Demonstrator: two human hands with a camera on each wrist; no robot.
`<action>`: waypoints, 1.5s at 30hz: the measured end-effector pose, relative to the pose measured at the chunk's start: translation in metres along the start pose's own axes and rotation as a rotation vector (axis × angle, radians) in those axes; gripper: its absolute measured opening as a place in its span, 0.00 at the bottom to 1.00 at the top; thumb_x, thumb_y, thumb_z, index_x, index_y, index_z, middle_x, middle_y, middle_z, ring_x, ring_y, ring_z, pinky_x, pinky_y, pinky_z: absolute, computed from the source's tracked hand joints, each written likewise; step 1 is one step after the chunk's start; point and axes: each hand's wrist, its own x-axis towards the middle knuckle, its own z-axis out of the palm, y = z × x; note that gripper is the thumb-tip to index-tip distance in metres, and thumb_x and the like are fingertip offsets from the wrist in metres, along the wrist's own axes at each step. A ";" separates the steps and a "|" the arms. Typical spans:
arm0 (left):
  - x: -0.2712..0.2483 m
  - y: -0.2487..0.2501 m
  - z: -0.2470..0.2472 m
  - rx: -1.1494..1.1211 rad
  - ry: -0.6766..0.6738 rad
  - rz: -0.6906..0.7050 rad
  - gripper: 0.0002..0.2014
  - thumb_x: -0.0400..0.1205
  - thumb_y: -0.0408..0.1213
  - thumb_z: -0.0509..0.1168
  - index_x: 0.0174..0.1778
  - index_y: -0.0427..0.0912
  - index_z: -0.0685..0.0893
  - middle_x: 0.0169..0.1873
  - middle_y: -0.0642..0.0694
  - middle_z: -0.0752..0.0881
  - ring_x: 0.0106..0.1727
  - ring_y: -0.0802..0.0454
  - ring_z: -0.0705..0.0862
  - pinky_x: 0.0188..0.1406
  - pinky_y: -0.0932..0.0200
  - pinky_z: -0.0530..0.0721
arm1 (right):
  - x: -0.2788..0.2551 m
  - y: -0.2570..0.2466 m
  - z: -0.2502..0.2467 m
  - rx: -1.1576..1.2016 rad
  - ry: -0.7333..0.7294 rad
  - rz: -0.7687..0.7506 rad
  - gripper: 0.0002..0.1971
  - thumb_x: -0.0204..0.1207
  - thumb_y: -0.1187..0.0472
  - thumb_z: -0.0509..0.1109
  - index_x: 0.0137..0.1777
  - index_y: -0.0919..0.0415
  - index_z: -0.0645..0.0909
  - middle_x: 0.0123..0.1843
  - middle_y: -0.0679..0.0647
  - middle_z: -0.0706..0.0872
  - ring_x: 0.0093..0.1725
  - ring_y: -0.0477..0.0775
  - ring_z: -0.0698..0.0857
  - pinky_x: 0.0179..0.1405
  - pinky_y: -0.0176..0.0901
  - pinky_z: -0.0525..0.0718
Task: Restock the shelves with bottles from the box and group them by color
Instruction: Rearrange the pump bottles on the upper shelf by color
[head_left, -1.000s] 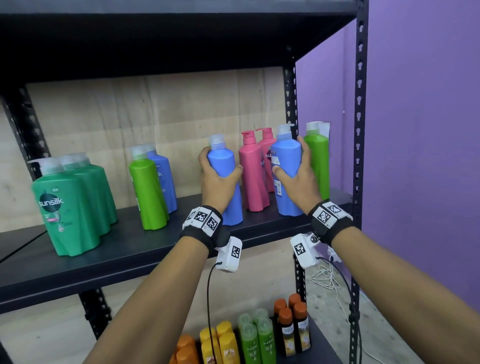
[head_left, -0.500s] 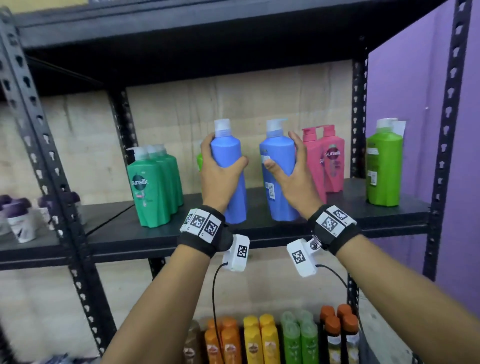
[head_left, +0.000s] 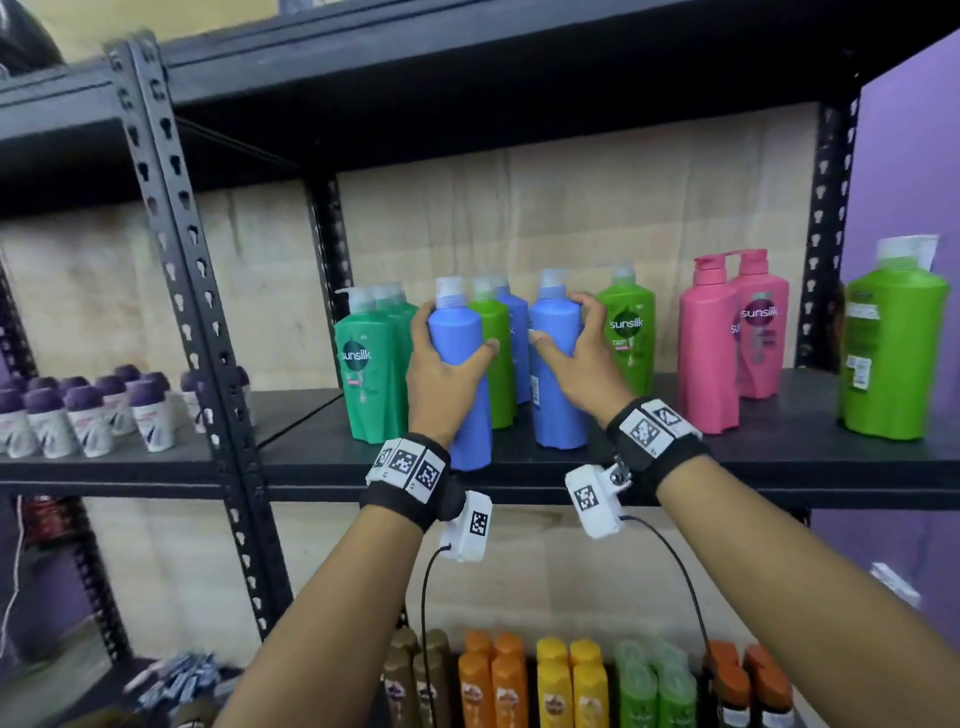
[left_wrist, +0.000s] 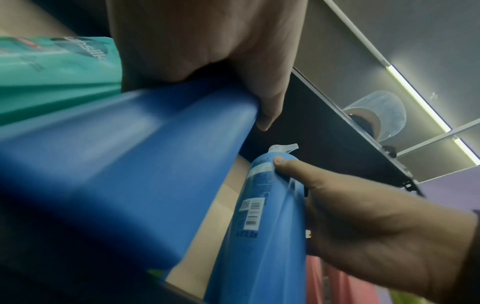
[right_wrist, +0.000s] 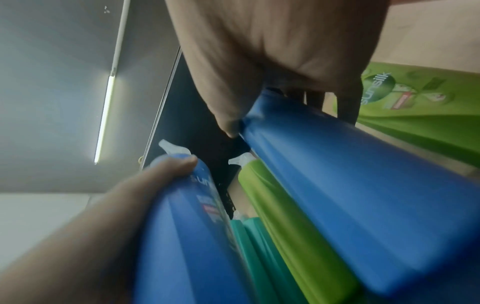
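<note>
My left hand (head_left: 441, 358) grips a blue bottle (head_left: 462, 374) (left_wrist: 124, 164) upright at the front of the black shelf (head_left: 727, 457). My right hand (head_left: 582, 358) grips a second blue bottle (head_left: 558, 384) (right_wrist: 350, 195) just to its right. Behind them stand a lime green bottle (head_left: 496, 358) and a third blue bottle (head_left: 517, 338). Teal green bottles (head_left: 366, 374) stand to the left. A lime bottle with a label (head_left: 631, 332) stands right of my right hand. Pink bottles (head_left: 727, 343) and one more lime bottle (head_left: 891, 353) stand further right.
Black uprights (head_left: 182, 291) frame the shelf bay. Small purple-capped bottles (head_left: 83, 410) fill the left bay. The lower shelf holds brown, orange, yellow, green and dark orange bottles (head_left: 571, 686). A purple wall (head_left: 909, 171) lies to the right. The upper shelf (head_left: 467, 78) hangs overhead.
Both hands have carried their blue bottles leftward along the shelf, away from the pink bottles, to stand by the teal and lime bottles.
</note>
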 end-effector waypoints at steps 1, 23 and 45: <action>0.002 -0.003 0.000 0.008 0.000 -0.005 0.37 0.72 0.55 0.79 0.72 0.72 0.66 0.60 0.57 0.86 0.56 0.51 0.88 0.60 0.45 0.88 | 0.008 0.000 0.001 -0.029 -0.022 0.042 0.34 0.82 0.54 0.76 0.80 0.59 0.60 0.72 0.60 0.79 0.64 0.62 0.84 0.67 0.58 0.82; 0.021 -0.025 -0.007 0.008 -0.075 -0.027 0.46 0.75 0.55 0.77 0.85 0.63 0.56 0.69 0.45 0.80 0.64 0.40 0.85 0.65 0.37 0.85 | 0.050 -0.024 -0.006 -0.533 -0.158 0.192 0.28 0.83 0.50 0.70 0.77 0.64 0.69 0.75 0.66 0.68 0.64 0.69 0.83 0.69 0.53 0.80; 0.028 -0.042 -0.002 -0.054 -0.034 0.034 0.45 0.75 0.51 0.77 0.84 0.64 0.57 0.64 0.50 0.81 0.59 0.44 0.85 0.60 0.37 0.87 | 0.073 -0.055 0.071 -0.824 -0.334 0.092 0.28 0.85 0.46 0.65 0.72 0.70 0.74 0.70 0.68 0.81 0.68 0.68 0.83 0.50 0.49 0.73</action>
